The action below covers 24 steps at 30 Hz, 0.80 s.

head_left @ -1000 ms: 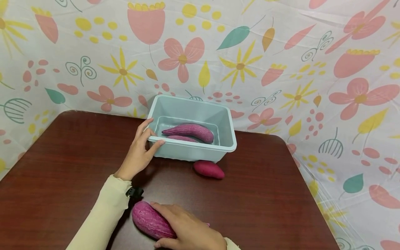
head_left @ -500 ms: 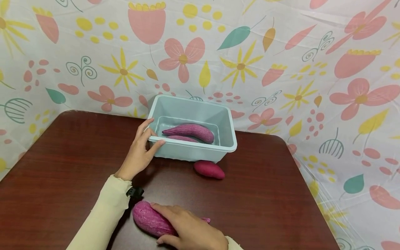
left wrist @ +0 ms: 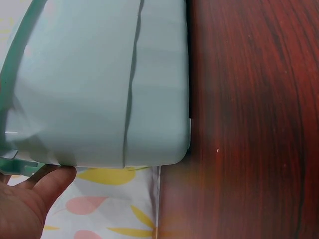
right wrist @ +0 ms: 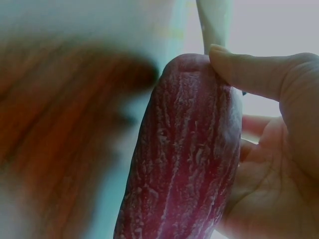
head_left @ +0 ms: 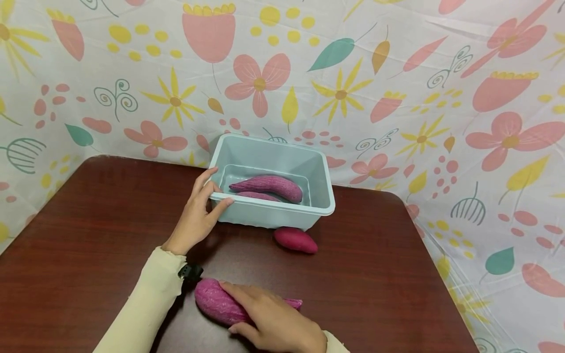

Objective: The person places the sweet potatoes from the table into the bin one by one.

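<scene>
My left hand grips the near left corner of a pale blue plastic basin, thumb outside the front wall and fingers at the left rim. In the left wrist view the basin's outer wall fills the upper left. Near the table's front, my right hand holds a plump, streaked purple vegetable shaped like an eggplant from above. Its rounded end points left, and a narrow end shows past the fingers. The right wrist view shows the thumb against its wrinkled, whitish-streaked skin.
Inside the basin lie two streaked purple vegetables, a long curved one and another partly hidden by the front wall. A smooth magenta, spindle-shaped vegetable lies on the dark wooden table against the basin's front. A flowered cloth hangs behind.
My right hand and the eggplant-shaped vegetable have shifted slightly right and away from me, and more of its narrow end shows. My left hand and the basin stay put.
</scene>
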Each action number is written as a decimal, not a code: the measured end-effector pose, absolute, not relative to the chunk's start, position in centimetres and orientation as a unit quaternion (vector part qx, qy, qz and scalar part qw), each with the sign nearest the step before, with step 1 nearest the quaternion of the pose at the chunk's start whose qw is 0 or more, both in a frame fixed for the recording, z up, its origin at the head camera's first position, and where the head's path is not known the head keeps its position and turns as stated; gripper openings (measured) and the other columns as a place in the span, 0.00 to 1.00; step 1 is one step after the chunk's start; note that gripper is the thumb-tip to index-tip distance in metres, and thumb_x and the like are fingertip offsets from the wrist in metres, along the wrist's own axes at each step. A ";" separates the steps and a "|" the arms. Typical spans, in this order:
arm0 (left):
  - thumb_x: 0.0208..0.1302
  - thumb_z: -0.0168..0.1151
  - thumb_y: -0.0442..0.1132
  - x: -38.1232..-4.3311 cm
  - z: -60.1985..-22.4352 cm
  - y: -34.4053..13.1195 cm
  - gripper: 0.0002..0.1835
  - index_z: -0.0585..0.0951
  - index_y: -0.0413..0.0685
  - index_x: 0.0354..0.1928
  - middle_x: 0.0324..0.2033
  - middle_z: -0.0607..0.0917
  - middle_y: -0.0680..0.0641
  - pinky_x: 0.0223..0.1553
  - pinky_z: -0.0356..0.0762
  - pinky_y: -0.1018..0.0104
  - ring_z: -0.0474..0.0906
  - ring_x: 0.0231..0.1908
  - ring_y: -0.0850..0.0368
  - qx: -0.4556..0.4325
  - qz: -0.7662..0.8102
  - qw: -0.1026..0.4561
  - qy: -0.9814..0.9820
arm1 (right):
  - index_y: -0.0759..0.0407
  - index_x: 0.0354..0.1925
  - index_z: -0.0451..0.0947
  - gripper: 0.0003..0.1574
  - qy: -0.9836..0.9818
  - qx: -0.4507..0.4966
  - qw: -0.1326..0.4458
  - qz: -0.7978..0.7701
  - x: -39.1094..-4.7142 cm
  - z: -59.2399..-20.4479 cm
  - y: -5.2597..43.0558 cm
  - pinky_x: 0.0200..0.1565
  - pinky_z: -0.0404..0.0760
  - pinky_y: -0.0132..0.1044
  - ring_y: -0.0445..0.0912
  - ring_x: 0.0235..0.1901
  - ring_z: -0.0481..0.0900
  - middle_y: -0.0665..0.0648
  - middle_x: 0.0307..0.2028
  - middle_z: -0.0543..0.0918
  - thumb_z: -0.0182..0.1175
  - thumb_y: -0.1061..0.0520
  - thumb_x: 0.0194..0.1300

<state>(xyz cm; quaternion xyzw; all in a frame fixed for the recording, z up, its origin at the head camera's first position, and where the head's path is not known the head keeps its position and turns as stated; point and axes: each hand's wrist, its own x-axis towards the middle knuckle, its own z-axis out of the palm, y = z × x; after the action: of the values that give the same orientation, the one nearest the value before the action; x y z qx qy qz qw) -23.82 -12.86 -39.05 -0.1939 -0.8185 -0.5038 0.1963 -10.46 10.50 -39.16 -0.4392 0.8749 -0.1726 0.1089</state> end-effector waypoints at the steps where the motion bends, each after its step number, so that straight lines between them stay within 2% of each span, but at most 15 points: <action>1: 0.70 0.64 0.41 -23.8 -39.0 -12.9 0.10 0.72 0.46 0.38 0.77 0.57 0.43 0.59 0.69 0.47 0.61 0.74 0.39 -0.194 -0.504 0.197 -0.818 | 0.46 0.79 0.49 0.42 0.875 -0.440 0.105 -0.172 -10.5 -39.2 10.6 0.65 0.76 0.39 0.40 0.68 0.72 0.45 0.71 0.71 0.52 0.40 0.77; 9: 0.71 0.63 0.41 -23.7 -39.1 -12.9 0.10 0.72 0.47 0.38 0.78 0.57 0.46 0.58 0.69 0.47 0.61 0.74 0.40 -0.189 -0.505 0.193 -0.820 | 0.48 0.79 0.51 0.43 0.881 -0.438 0.079 -0.162 -10.9 -39.0 10.9 0.64 0.76 0.42 0.42 0.66 0.75 0.46 0.71 0.72 0.55 0.41 0.75; 16: 0.71 0.63 0.41 -23.8 -39.2 -12.8 0.10 0.72 0.47 0.38 0.78 0.57 0.47 0.58 0.69 0.47 0.61 0.74 0.40 -0.192 -0.505 0.194 -0.819 | 0.44 0.79 0.50 0.44 0.896 -0.409 0.076 -0.158 -11.4 -38.5 11.1 0.60 0.79 0.44 0.42 0.61 0.78 0.50 0.64 0.78 0.56 0.40 0.74; 24: 0.70 0.64 0.41 -23.9 -39.2 -12.8 0.10 0.72 0.47 0.38 0.78 0.57 0.46 0.60 0.69 0.47 0.61 0.74 0.40 -0.193 -0.507 0.196 -0.817 | 0.43 0.80 0.49 0.46 0.899 -0.402 0.062 -0.163 -12.1 -37.6 11.2 0.60 0.79 0.46 0.43 0.62 0.78 0.51 0.66 0.77 0.59 0.43 0.73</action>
<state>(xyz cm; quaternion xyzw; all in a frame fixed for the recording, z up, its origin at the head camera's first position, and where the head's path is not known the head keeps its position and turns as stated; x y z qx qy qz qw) -23.86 -12.85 -39.18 -0.1928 -0.8167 -0.5075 0.1958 -12.07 11.21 -37.59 -0.4022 0.8987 -0.1632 0.0625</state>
